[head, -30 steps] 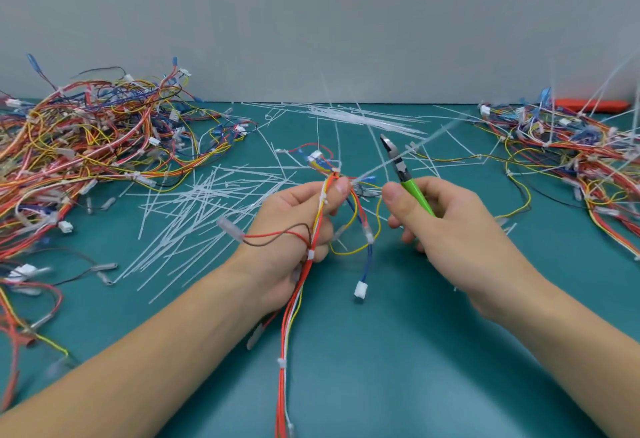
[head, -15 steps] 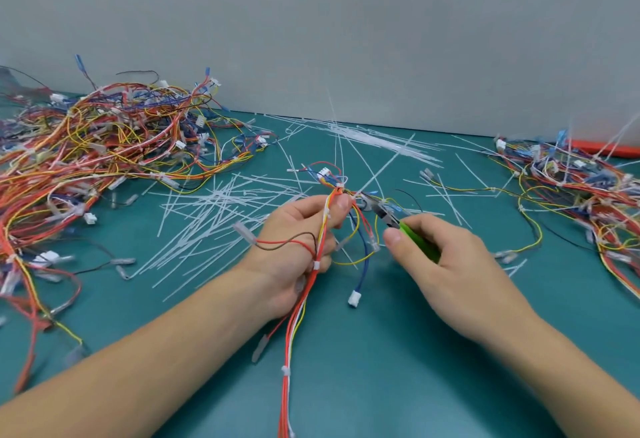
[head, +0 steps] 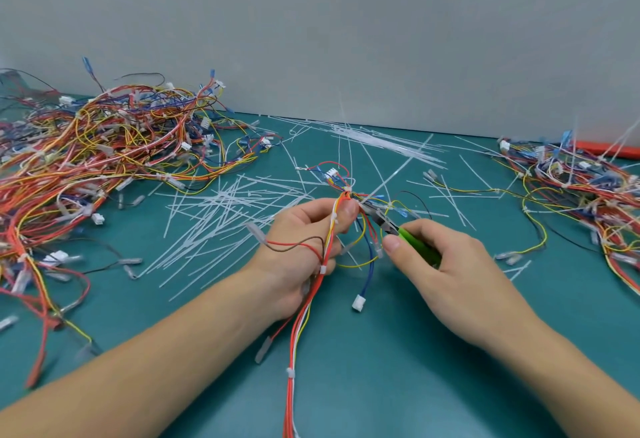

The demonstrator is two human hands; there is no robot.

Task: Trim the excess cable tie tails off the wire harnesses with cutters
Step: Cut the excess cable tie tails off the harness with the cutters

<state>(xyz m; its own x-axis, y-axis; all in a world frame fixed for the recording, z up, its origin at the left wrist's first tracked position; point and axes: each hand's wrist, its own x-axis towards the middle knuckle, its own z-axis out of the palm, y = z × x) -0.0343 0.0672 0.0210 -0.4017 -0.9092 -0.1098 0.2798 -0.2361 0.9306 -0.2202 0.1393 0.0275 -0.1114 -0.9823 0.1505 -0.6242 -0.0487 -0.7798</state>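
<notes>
Cutters [head: 388,222] tip seemingly hidden by harness [head: 329,240]

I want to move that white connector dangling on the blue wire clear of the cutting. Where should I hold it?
Pinch the white connector by its flat sides, coming from below and the right. It hangs free at the blue wire end, clear of both hands.

A single head-worn wide-angle view is looking forward and down from above the person's forearms, sitting close over the teal table [head: 398,385]. It is facing a plain grey wall [head: 346,28] at the table's far edge, with the left hand [head: 304,247] and right hand [head: 446,264] lying near the frame's centre and straight lines bending toward the edges.
</notes>
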